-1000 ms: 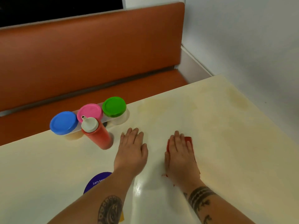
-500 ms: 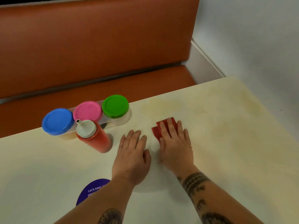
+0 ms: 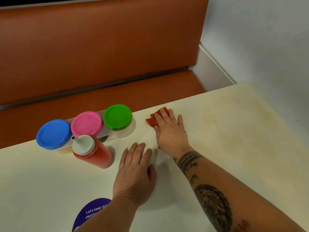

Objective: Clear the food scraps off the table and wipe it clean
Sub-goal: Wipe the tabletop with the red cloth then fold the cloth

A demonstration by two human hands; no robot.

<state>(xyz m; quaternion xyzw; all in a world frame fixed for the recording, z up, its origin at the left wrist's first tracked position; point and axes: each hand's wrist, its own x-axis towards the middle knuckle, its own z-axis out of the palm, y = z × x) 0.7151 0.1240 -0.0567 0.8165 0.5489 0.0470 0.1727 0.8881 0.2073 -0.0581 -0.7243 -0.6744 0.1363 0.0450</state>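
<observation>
Right hand (image 3: 170,129) flat, fingers spread, pressing red cloth (image 3: 151,122) on table (image 3: 234,148) mid-frame; left hand (image 3: 135,173) flat, empty, lower centre

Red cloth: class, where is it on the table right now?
Under the flat right hand, the red cloth lies near the table's far edge, right of the green-lidded jar.

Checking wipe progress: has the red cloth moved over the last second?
Yes. The cloth under the right hand went toward the table's far edge, now beside the green-lidded jar.
</observation>
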